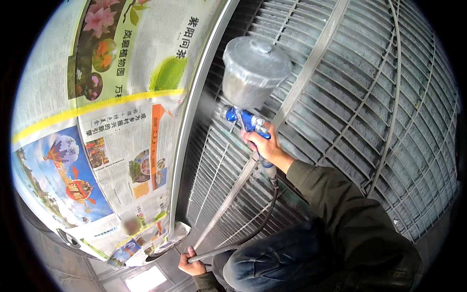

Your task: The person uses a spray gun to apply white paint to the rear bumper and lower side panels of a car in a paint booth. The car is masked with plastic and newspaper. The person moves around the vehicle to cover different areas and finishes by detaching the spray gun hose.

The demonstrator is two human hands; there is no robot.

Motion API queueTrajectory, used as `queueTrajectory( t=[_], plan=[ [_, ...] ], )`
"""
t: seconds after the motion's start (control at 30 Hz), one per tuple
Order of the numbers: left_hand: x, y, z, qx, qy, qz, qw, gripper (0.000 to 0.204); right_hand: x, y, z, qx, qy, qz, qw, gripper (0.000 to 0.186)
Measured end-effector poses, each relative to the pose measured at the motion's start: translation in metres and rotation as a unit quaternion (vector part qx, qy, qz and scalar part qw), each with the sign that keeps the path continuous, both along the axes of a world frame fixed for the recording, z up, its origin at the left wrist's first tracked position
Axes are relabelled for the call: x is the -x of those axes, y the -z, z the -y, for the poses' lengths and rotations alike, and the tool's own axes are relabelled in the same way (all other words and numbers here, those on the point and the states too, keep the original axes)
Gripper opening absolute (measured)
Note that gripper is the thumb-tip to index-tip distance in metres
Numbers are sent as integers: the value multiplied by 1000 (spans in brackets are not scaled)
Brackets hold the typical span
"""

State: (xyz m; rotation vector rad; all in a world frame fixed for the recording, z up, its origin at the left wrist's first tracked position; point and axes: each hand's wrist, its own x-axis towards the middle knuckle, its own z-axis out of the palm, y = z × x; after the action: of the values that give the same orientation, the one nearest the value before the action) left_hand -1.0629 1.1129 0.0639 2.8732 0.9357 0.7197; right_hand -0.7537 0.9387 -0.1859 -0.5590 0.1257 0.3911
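Spray gun [250, 122], blue with silver fittings, lidded translucent grey cup [255, 75] on top: right hand [270, 147] wrapped round its handle, above slatted grey metal grating [350, 117], near newspaper-covered panel [124, 163] with curved silver edge. Left hand [191, 264], low by the knee [258, 275], closed round flexible grey hose [221, 251].

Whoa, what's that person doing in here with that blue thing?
A person's right hand grips a blue spray gun with a lidded, cloudy grey cup on top. Its nose faces a long, curved silver edge beside printed newspaper sheets with a yellow stripe. The left hand holds a long, bendy grey hose that runs to the gun's handle. Below is slatted metal grating.
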Motion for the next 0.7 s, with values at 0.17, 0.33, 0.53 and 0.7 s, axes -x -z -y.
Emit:
queueTrajectory(
  t=[0.17, 0.33, 0.53, 0.7],
  plan=[
    [-11, 9, 0, 28, 17, 11, 999, 50, -52, -5, 44, 4, 42, -6, 999, 10],
    [-16, 19, -7, 31, 38, -7, 999, 50, -109, -17, 93, 17, 85, 28, 996, 12],
    [-40, 33, 22, 21, 63, -64, 996, 28, -177, -22, 147, 44, 136, 39, 989, 11],
    [-61, 49, 36, -12, 118, -135, 984, 37, -233, -20, 201, 92, 184, 42, 978, 15]
  ],
)
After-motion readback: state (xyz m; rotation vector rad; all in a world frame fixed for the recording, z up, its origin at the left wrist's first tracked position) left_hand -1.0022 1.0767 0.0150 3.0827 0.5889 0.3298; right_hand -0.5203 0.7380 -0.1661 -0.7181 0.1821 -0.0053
